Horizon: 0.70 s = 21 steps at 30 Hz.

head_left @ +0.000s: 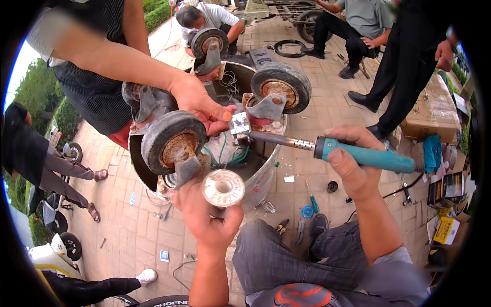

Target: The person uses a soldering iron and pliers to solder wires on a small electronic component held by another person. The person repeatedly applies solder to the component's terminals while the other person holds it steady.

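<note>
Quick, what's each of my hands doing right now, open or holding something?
Left hand: closed, holding a small spool.
Right hand: closed around the handle of a soldering iron.

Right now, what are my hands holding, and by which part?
Your left hand holds a round spool by its lower rim; your right hand holds a soldering iron by its teal handle.

I've got the teal-handled soldering iron (pixel 371 155) near-level, right of the silvery metal part (pixel 239 123), tip at it; pale round spool (pixel 233 191) below it.
</note>
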Each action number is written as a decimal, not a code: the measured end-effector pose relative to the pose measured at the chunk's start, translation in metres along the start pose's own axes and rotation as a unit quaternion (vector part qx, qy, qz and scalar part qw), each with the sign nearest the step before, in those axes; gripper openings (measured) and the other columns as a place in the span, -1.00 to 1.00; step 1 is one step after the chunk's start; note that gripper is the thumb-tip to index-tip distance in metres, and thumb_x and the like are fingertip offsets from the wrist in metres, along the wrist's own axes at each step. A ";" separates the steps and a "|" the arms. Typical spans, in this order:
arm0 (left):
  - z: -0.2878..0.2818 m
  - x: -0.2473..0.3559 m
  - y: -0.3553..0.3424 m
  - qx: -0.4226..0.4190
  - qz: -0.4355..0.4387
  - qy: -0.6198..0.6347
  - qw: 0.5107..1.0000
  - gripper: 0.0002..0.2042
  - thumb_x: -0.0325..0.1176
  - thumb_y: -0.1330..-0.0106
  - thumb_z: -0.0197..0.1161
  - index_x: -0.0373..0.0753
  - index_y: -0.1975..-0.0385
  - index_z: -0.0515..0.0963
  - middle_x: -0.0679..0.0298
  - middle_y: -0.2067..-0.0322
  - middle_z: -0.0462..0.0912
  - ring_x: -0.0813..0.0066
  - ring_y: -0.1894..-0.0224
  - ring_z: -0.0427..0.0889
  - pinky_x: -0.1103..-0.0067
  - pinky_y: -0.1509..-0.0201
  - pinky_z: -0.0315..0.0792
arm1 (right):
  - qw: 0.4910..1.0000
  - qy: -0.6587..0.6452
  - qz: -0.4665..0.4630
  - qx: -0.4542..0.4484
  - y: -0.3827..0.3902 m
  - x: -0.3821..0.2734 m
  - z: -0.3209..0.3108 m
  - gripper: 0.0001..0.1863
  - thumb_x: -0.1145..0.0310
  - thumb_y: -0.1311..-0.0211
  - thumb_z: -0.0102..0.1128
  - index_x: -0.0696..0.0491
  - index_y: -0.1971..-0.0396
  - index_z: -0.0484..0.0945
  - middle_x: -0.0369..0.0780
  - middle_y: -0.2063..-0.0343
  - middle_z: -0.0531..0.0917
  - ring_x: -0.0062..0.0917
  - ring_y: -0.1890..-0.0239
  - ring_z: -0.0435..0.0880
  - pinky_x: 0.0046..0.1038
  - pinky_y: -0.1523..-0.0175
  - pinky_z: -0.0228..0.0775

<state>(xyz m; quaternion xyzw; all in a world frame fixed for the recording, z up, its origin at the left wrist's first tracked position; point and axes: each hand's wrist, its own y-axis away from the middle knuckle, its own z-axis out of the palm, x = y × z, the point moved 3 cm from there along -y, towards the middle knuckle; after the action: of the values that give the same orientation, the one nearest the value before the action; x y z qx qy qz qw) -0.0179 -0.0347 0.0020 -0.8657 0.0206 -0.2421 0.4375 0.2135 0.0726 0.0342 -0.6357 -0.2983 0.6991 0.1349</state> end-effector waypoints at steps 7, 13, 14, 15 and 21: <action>0.007 0.002 -0.001 0.019 -0.049 0.014 0.998 -0.75 -0.27 -0.20 0.29 -0.32 0.25 0.59 0.22 0.29 0.63 0.28 0.17 0.51 0.42 -0.07 0.20 | 0.985 0.121 -0.112 -0.048 -0.004 0.005 0.008 -0.71 0.39 -0.09 0.45 0.21 0.24 0.62 -0.21 0.46 0.72 -0.65 0.45 0.64 -0.61 0.37 0.45; 0.013 0.002 -0.003 0.027 -0.057 -0.010 0.998 -0.78 -0.33 -0.07 0.34 -0.23 0.29 0.61 0.27 0.32 0.63 0.30 0.23 0.51 0.44 -0.02 0.15 | 0.989 0.115 -0.082 -0.048 -0.008 0.005 0.012 -0.75 0.42 -0.10 0.41 0.20 0.26 0.61 -0.22 0.48 0.71 -0.67 0.48 0.65 -0.62 0.40 0.45; 0.014 0.001 -0.003 0.037 -0.055 -0.012 0.998 -0.77 -0.34 0.00 0.37 -0.20 0.31 0.61 0.27 0.35 0.62 0.30 0.25 0.50 0.44 0.01 0.14 | 0.990 0.112 -0.075 -0.049 -0.008 0.006 0.013 -0.76 0.43 -0.10 0.41 0.20 0.26 0.61 -0.23 0.49 0.71 -0.68 0.49 0.65 -0.62 0.40 0.44; 0.014 0.001 -0.003 0.038 -0.056 -0.013 0.998 -0.77 -0.34 0.00 0.37 -0.20 0.32 0.61 0.27 0.35 0.62 0.29 0.25 0.50 0.44 0.01 0.14 | 0.990 0.110 -0.069 -0.049 -0.008 0.006 0.014 -0.76 0.43 -0.11 0.40 0.20 0.27 0.60 -0.23 0.50 0.71 -0.68 0.49 0.65 -0.63 0.40 0.44; 0.014 0.001 -0.003 0.039 -0.067 -0.013 0.997 -0.77 -0.33 -0.01 0.37 -0.21 0.32 0.61 0.24 0.36 0.62 0.27 0.27 0.50 0.43 0.01 0.14 | 0.990 0.119 -0.060 -0.052 -0.009 0.004 0.016 -0.77 0.41 -0.12 0.40 0.19 0.28 0.60 -0.24 0.51 0.70 -0.68 0.50 0.64 -0.63 0.41 0.43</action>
<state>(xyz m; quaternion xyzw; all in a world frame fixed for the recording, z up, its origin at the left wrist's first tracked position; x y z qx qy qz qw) -0.0116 -0.0224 -0.0028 -0.8504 -0.0524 -0.2600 0.4545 0.1956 0.0784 0.0363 -0.7010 -0.3539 0.5929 0.1783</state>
